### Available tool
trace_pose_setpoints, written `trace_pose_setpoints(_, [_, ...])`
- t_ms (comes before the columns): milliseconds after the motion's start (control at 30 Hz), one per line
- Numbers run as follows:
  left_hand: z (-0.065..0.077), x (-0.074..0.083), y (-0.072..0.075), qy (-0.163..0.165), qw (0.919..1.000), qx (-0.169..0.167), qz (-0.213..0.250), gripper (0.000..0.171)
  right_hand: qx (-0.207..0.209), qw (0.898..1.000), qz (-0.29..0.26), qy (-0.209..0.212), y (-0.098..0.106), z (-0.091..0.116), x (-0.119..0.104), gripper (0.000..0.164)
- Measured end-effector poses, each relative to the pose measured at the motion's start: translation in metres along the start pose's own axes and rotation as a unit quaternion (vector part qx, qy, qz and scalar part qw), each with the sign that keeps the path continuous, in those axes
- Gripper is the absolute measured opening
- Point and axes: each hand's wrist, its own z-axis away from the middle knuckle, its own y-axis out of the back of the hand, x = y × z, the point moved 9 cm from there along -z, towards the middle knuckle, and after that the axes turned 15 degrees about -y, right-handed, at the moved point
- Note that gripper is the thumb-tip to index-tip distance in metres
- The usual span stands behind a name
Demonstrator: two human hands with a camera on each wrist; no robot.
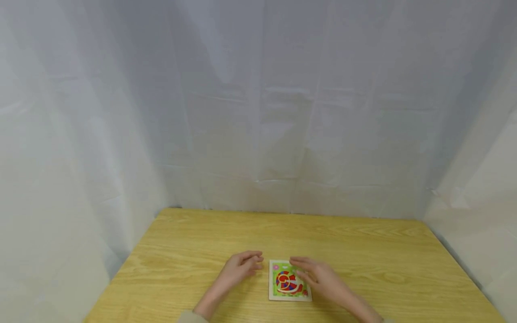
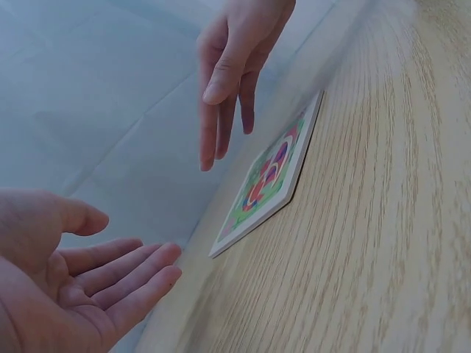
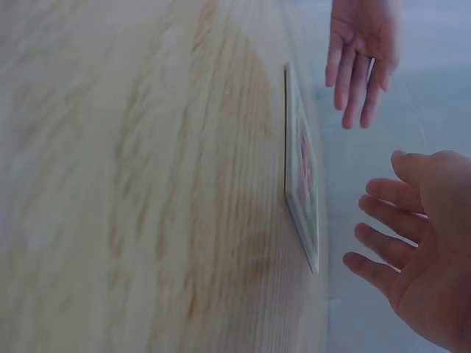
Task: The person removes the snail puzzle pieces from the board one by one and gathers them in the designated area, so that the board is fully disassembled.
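A small square puzzle board (image 1: 290, 281) lies flat on the wooden table, its pale border framing a green picture with a red, blue and purple snail-like figure. Just left of the board hovers my left hand (image 1: 241, 270), fingers loosely extended and holding nothing. Over the board's right side is my right hand (image 1: 323, 279), hiding part of its upper right; its fingers are nearly straight and the palm faces inward. In the left wrist view the puzzle board (image 2: 268, 176) is apart from both hands. The right wrist view catches the board (image 3: 303, 173) almost edge-on.
The wooden table (image 1: 194, 251) has light grain and reaches back to a pale hanging sheet (image 1: 258, 134). Similar sheets stand along the left (image 1: 60, 157) and right sides.
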Motion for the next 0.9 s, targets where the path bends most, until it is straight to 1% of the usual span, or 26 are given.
trace_pose_setpoints(133, [-0.002,0.000,0.000,-0.007,0.9999,-0.004,-0.009,0.043,-0.031,0.998,0.053,0.034,-0.010,0.003,-0.004,0.043])
trace_pose_setpoints(233, [-0.004,-0.001,-0.001,-0.008,0.9997,-0.008,-0.021,0.043,-0.043,0.993,0.088,0.071,-0.017,0.008,-0.008,0.046])
trace_pose_setpoints(367, [-0.006,-0.001,-0.003,-0.016,0.9990,-0.013,-0.040,0.042,-0.064,0.988,0.106,0.096,-0.024,0.015,-0.009,0.051])
trace_pose_setpoints(467, [-0.008,0.000,-0.005,-0.023,0.9984,-0.014,-0.050,0.040,-0.088,0.987,0.102,0.085,-0.027,0.019,-0.007,0.055])
trace_pose_setpoints(567, [-0.012,0.001,-0.005,-0.030,0.9975,-0.011,-0.063,0.039,-0.101,0.987,0.103,0.070,-0.029,0.021,-0.006,0.058])
trace_pose_setpoints(700, [-0.018,0.001,-0.005,-0.040,0.9945,-0.014,-0.096,0.037,-0.100,0.987,0.109,0.061,-0.029,0.020,-0.004,0.060])
trace_pose_setpoints(767, [-0.021,-0.001,-0.006,-0.044,0.9915,-0.020,-0.121,0.036,-0.101,0.987,0.108,0.058,-0.030,0.019,-0.004,0.060])
trace_pose_setpoints(900, [-0.029,-0.004,-0.010,-0.053,0.9825,-0.036,-0.175,0.033,-0.102,0.988,0.098,0.066,-0.029,0.018,-0.006,0.060])
